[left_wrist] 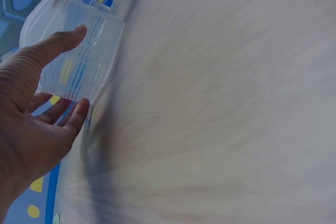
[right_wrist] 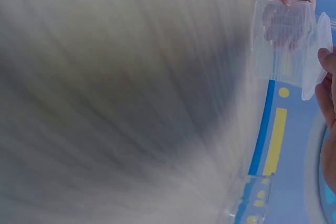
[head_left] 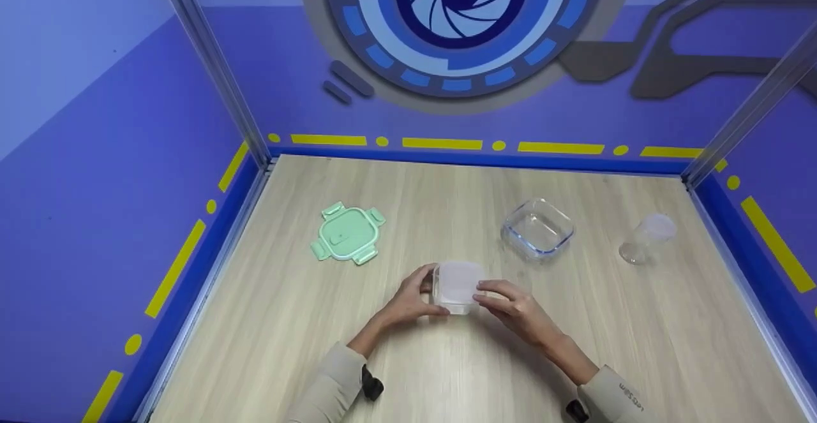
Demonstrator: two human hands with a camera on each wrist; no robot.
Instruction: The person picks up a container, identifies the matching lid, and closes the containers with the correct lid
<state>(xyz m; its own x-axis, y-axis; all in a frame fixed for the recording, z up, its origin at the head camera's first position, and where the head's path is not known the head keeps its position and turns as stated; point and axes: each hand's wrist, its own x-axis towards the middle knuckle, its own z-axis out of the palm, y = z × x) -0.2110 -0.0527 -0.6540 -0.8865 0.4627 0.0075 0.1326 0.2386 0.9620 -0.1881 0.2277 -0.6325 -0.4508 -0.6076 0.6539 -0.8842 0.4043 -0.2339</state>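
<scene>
Near the middle of the table, my left hand (head_left: 408, 298) grips a clear ribbed plastic container (left_wrist: 100, 40) by its side, thumb on one face and fingers around the other. A translucent white lid (head_left: 461, 281) lies over the container's top. My right hand (head_left: 520, 311) pinches the lid's right edge between thumb and fingers. Seen from the right wrist, the lid (right_wrist: 312, 80) stands at a slant to the container's rim, with its lower edge sticking out past the wall.
Back left lies a green lid (head_left: 348, 233) with several clip flaps. A square glass container (head_left: 539, 228) stands behind my right hand. Farther right is a clear jar (head_left: 638, 247) with a whitish lid. Purple panels (head_left: 268, 91) and metal posts border the wooden table (head_left: 447, 206).
</scene>
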